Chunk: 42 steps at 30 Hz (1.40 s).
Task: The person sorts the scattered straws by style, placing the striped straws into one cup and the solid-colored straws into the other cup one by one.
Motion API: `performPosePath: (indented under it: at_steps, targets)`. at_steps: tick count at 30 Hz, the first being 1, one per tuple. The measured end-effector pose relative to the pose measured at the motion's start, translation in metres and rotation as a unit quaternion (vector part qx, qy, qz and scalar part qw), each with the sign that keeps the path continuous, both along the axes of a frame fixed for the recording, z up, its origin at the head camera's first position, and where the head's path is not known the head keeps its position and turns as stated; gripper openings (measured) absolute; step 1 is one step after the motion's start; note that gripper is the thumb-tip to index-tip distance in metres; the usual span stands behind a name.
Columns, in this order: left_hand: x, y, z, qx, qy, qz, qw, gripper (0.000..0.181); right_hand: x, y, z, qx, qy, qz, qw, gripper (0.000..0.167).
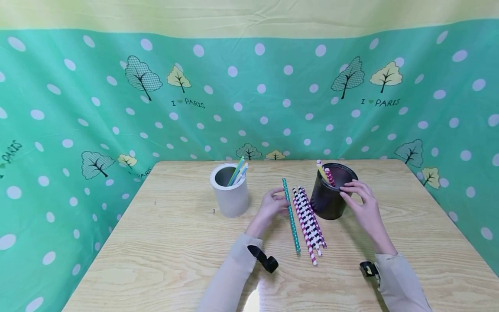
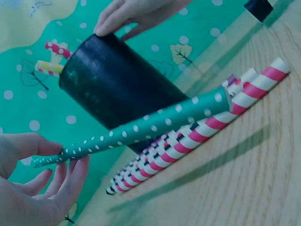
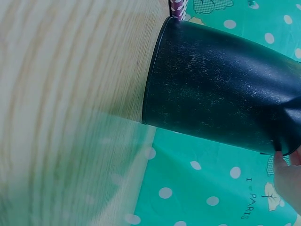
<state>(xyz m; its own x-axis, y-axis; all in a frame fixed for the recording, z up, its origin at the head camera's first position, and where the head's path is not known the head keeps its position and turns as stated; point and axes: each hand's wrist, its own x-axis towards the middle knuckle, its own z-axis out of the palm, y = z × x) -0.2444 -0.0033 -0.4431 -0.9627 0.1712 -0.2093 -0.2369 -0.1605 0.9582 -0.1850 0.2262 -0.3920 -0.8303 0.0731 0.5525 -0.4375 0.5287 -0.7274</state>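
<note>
My left hand (image 1: 274,203) pinches a green straw with white dots (image 1: 292,221) between thumb and fingers; the left wrist view shows the straw (image 2: 164,121) held off the table, its shadow below. Just right of it lies a row of patterned straws (image 1: 308,221), striped and checked. My right hand (image 1: 360,197) grips the rim of the black cup (image 1: 328,199), which stands upright with a few straws (image 1: 326,173) leaning in its left side. In the right wrist view, fingertips touch the cup (image 3: 216,84) at its rim.
A white cup (image 1: 231,199) holding several green, blue and white straws (image 1: 237,173) stands left of my left hand. Behind the wooden table (image 1: 163,242) hangs a green dotted cloth (image 1: 218,95).
</note>
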Motion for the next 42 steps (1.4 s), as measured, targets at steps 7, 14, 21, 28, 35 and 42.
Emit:
performPosePath:
  at_steps: [7,14,21,28,35,42]
  targets:
    - [0.005,-0.001,0.016,0.009,0.024,0.002,0.9997,0.054,-0.001,0.000,-0.001,0.005,-0.009,-0.004,0.9999,0.017]
    - [0.012,-0.003,0.034,0.018,0.065,0.000,0.9978,0.048,-0.013,0.012,-0.018,0.004,-0.005,0.000,1.0000,0.017]
    - [0.017,-0.003,0.047,0.021,0.094,0.013,0.9952,0.041,-0.020,0.021,-0.028,0.018,-0.017,-0.007,0.9997,0.019]
    - [0.021,-0.005,0.059,0.040,0.129,0.023,0.9906,0.038,-0.021,0.022,-0.026,0.026,-0.022,0.002,0.9994,0.018]
    - [0.029,-0.006,0.074,0.074,0.167,0.039,0.9825,0.033,-0.022,0.024,-0.023,0.036,-0.012,0.012,0.9992,0.017]
    - [0.031,-0.004,0.081,0.108,0.194,0.061,0.9730,0.029,-0.021,0.024,-0.021,0.049,-0.023,0.013,0.9985,0.018]
